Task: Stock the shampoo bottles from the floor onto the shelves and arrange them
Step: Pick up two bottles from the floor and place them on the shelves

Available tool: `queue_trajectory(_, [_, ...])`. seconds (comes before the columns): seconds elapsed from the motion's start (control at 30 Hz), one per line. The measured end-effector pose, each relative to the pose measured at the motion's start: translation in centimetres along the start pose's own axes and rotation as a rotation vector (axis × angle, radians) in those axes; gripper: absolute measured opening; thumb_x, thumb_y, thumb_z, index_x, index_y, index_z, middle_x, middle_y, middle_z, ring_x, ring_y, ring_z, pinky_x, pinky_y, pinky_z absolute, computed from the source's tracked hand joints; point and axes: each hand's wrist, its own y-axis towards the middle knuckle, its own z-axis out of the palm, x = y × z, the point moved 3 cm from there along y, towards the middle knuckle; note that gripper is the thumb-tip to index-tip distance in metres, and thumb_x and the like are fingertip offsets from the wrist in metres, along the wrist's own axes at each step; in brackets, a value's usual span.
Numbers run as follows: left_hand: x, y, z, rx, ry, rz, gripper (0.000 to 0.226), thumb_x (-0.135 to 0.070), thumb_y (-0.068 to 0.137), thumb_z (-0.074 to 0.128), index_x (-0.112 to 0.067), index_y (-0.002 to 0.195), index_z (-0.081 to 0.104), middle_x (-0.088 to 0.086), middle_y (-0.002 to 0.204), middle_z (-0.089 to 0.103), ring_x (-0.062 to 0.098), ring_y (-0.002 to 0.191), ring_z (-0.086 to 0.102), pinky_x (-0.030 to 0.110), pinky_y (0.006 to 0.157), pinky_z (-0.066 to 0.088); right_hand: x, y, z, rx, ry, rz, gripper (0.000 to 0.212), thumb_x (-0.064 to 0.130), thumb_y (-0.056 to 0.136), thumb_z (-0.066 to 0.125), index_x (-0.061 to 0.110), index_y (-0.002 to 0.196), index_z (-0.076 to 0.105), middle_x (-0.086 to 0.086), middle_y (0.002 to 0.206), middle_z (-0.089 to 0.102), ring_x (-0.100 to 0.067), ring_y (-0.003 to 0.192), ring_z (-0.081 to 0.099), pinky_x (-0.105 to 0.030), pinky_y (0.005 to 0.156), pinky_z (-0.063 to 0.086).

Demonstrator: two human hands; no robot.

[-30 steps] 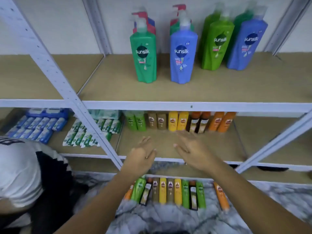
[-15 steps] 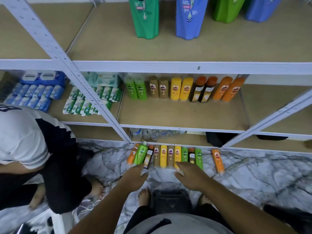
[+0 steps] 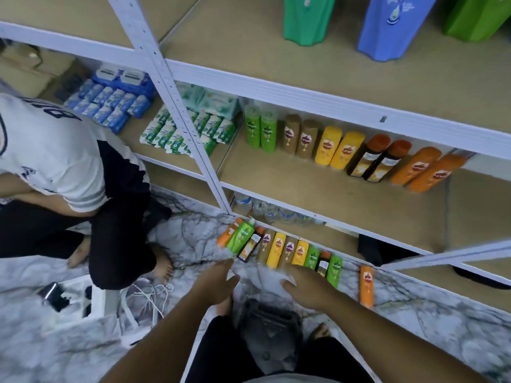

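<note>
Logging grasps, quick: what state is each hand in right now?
Left hand: open, holding nothing.
Right hand: open, holding nothing.

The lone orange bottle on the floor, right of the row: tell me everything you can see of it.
The orange bottle is slim and looks like glossy plastic, with a small red-and-white label whose print is too blurred to read. It lies flat on the marbled floor, its length pointing toward the shelving, set apart from the row of bottles on its left. Only the floor touches it. The right hand is short of it.
</note>
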Motion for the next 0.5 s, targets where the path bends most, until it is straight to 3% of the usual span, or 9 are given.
queue_trajectory(0.1, [1.6,1.8,-0.7,0.015,-0.036,-0.008,0.063,-0.042,0.104,0.047,-0.015,0.158,0.028,0.01,0.158,0.04,0.027,0.143,0.041,0.034,0.114,0.035,1.5,3.6,-0.3,0.02,0.075,0.012,0.066,0.061,0.093,0.039,0.03,0.151,0.035,0.002,0.154,0.042,-0.024,0.138,0.045,-0.04,0.108,0.041])
queue_trajectory(0.2, [4.2,5.6,-0.9,0.036,-0.083,-0.013,0.061,-0.042,0.101,0.05,-0.018,0.155,0.034,0.009,0.149,0.052,0.027,0.131,0.053,0.033,0.105,0.041,2.7,8.2,0.5,0.013,0.145,0.053,0.062,0.051,0.099,0.046,0.028,0.155,0.032,0.001,0.159,0.036,-0.023,0.143,0.039,-0.038,0.112,0.038])
queue_trajectory(0.33, [8.7,13.4,1.2,0.021,-0.141,-0.039,0.059,-0.043,0.099,0.052,-0.022,0.153,0.038,0.005,0.15,0.05,0.025,0.132,0.052,0.034,0.102,0.043,1.7,17.0,4.4,0.042,0.251,0.13,0.058,0.048,0.101,0.047,0.03,0.155,0.032,-0.001,0.158,0.037,-0.021,0.143,0.038,-0.035,0.114,0.035])
queue_trajectory(0.43, [13.2,21.9,5.4,0.035,-0.14,-0.057,0.064,-0.045,0.098,0.053,-0.02,0.155,0.035,0.006,0.153,0.046,0.026,0.137,0.048,0.037,0.108,0.042,-1.3,26.0,8.7,0.022,0.308,0.211,0.054,0.047,0.101,0.048,0.031,0.151,0.038,-0.001,0.153,0.045,-0.02,0.132,0.05,-0.032,0.104,0.042])
queue_trajectory(0.5, [16.1,27.5,8.6,0.049,-0.145,-0.066,0.066,-0.046,0.097,0.055,-0.02,0.154,0.035,0.009,0.15,0.048,0.028,0.134,0.05,0.04,0.106,0.045,-3.7,32.0,11.7,0.022,0.353,0.285,0.054,0.048,0.099,0.049,0.034,0.15,0.039,0.001,0.15,0.048,-0.018,0.107,0.058,-0.029,0.085,0.046])
